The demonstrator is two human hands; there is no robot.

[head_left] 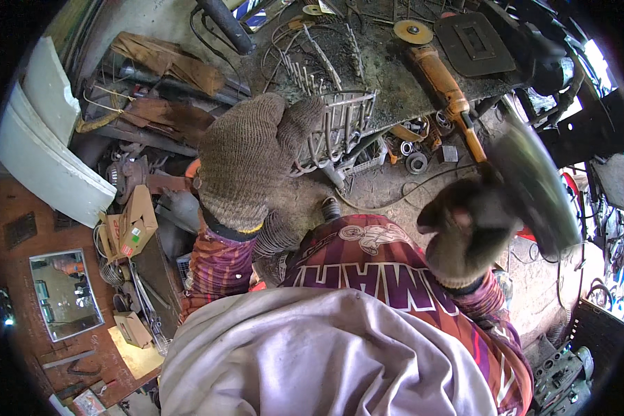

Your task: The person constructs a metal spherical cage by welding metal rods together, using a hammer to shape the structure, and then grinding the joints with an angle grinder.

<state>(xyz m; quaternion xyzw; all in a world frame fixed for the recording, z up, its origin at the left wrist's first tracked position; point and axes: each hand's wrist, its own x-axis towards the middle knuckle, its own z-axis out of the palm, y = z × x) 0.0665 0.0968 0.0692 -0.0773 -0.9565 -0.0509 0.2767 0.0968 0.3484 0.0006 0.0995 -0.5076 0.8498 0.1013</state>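
Observation:
My left hand [249, 159], in a grey knitted glove, grips the near left corner of a small welded wire-bar grid [343, 125] that lies at the front edge of a dirty metal workbench [388, 76]. My right hand [464, 232], in a dark worn glove, is raised to the right and closed on a dark curved shield-like piece [534, 184] that is blurred. An orange angle grinder [440, 76] with a yellow disc lies on the bench just beyond the grid, untouched.
A dark flat rectangular plate [475, 41] rests on the bench at the back right. Loose rods and wire [312, 66] lie behind the grid. Scrap metal, bearings [416, 156] and cardboard boxes [135, 222] crowd the floor. White panels [41, 145] lean at left.

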